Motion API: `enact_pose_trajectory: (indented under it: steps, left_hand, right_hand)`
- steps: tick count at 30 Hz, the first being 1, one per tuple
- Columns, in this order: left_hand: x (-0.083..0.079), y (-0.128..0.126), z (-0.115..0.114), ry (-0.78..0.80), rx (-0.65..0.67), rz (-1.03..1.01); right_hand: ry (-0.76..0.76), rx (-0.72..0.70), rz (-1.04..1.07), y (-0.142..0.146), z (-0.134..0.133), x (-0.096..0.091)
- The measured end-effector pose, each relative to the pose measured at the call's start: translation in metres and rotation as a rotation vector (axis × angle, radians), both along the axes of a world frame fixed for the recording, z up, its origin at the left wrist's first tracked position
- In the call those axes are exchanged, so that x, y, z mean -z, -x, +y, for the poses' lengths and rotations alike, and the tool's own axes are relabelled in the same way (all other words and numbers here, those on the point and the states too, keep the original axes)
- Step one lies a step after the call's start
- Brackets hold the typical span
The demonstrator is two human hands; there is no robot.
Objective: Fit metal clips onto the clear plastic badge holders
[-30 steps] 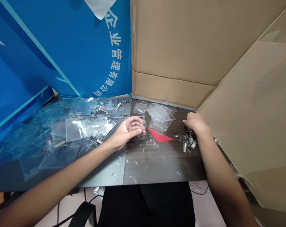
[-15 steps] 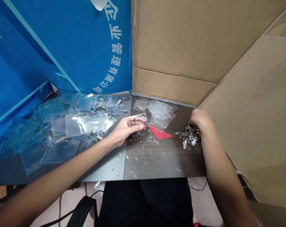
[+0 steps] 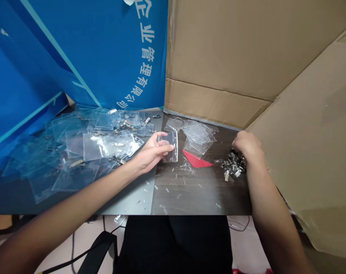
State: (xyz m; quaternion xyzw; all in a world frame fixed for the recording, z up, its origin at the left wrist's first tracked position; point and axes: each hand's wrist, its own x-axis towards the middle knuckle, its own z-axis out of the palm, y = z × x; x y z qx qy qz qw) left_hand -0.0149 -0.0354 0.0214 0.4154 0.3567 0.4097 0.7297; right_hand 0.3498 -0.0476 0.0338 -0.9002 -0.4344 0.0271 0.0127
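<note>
Left hand (image 3: 150, 154) holds clear plastic holder (image 3: 170, 146), right (image 3: 246, 145) touches metal clips (image 3: 233, 165).

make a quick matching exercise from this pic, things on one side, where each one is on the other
Things:
1. left hand
2. right hand
3. red triangular piece
4. blue printed banner

Places:
a. behind the heap of clear plastic sleeves
b. over the pile of metal clips
c. at the edge of the stack of clear badge holders
d. gripping a clear badge holder

Pairs: 1-d, 2-b, 3-c, 4-a
</note>
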Motion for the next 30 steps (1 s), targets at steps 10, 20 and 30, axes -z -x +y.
enact_pose_trajectory:
  steps: [10,20,30]
  left_hand:
    - [0.006,-0.001,-0.001,0.04,0.066,-0.015]
    - [0.01,-0.005,-0.003,0.023,0.081,0.045]
    - [0.013,0.0,-0.002,0.027,0.218,-0.071]
  right_hand:
    - [-0.004,0.033,0.042,0.017,-0.009,-0.012]
    - [-0.087,-0.118,0.056,0.026,-0.013,-0.003]
    - [-0.131,-0.354,0.089,0.062,-0.011,0.015]
